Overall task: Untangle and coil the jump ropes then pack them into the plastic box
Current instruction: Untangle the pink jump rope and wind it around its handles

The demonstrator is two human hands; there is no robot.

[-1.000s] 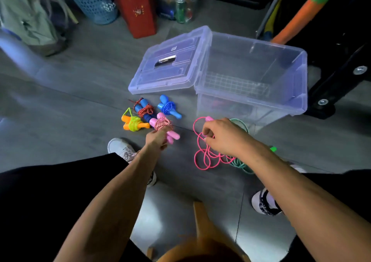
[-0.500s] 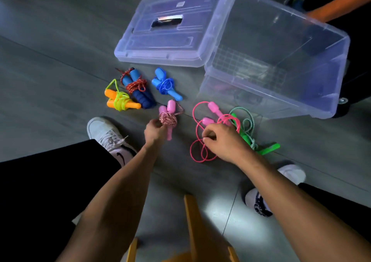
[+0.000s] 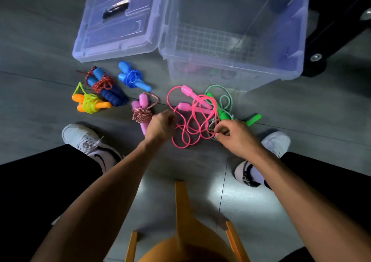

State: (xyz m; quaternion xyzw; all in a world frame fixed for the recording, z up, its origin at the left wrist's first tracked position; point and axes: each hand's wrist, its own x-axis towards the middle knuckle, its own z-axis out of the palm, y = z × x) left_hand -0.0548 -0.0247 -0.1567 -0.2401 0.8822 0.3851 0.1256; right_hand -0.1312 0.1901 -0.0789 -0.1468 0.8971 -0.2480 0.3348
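Head view. Clear lavender plastic box open at 12 o'clock, its lid flat on the floor at 11. Four coiled ropes lie at 10 o'clock. Loose pink plastic jump rope, tangled with a green-handled braided rope, lies centre, just in front of the box. Left hand is curled at the pink loops' left edge; grip hidden, cannot tell. Right hand pinches strands at the tangle's right side. Step in hand: separating the last two ropes. Next move likely calls for drawing pink free of green.
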